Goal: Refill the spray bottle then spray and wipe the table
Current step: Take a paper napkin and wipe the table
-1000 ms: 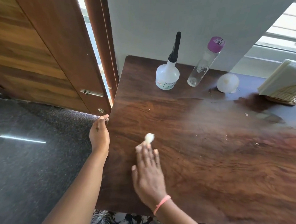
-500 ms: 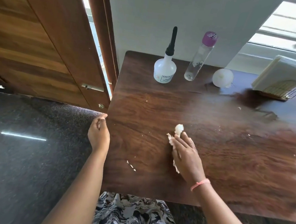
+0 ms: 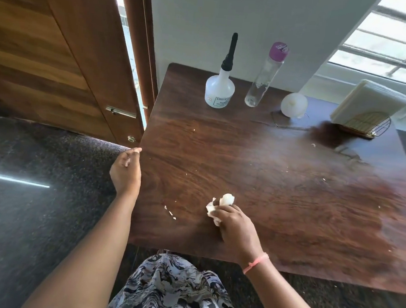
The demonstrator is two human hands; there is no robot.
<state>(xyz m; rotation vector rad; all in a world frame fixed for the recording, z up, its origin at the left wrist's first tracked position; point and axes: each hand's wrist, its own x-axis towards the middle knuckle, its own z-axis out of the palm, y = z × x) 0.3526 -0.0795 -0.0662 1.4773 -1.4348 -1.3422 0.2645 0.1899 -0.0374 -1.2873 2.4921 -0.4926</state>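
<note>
Item in use: a crumpled white paper tissue wad [image 3: 219,206], bunched under the fingers of my right hand [image 3: 235,227] and pressed to the near part of the dark wood-grain counter [image 3: 293,187]; my left hand [image 3: 126,171] is loosely curled against the counter's left edge, holding nothing I can make out. I judge the wad soft, light and prone to shredding when damp, as the white crumbs [image 3: 170,211] beside it suggest, so it is best gripped from above across its whole bulk. Also present, at the far edge: a white round-bodied spray bottle with a black nozzle [image 3: 219,91], upright beside a clear slim bottle with a purple cap [image 3: 265,78].
</note>
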